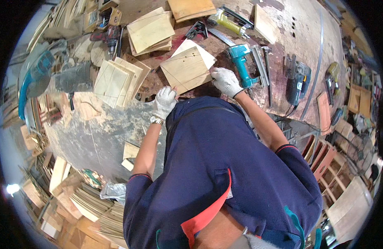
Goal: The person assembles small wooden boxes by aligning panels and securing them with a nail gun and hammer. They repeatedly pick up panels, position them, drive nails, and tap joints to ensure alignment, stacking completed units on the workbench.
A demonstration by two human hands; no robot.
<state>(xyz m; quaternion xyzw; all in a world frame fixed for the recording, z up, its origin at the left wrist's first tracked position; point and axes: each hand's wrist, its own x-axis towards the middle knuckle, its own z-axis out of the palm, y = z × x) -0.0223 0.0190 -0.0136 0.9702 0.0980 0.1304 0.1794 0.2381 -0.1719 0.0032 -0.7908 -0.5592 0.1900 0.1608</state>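
A square plywood panel (pixel 186 70) with dark pencil lines lies near the front of the workbench, partly over a paler wooden piece (pixel 206 56). My left hand (pixel 164 102), in a white glove, is closed on its lower left corner. At its right edge, my gloved right hand (pixel 226 81) pinches the corner between thumb and fingers. A teal nail gun (pixel 239 64) lies just right of that hand. To the left of the panel stands a leaning stack of plywood squares (pixel 113 83), with another pile of boards (pixel 151 31) behind it.
Farther right lie a blue and black jigsaw (pixel 298 81) and a dark metal bar (pixel 267 76). A yellow-green air tool (pixel 226 21) sits at the back. On the left are a drill (pixel 112 39) and a circular saw blade (pixel 37 83). Stacked wood (pixel 90 203) fills the lower left.
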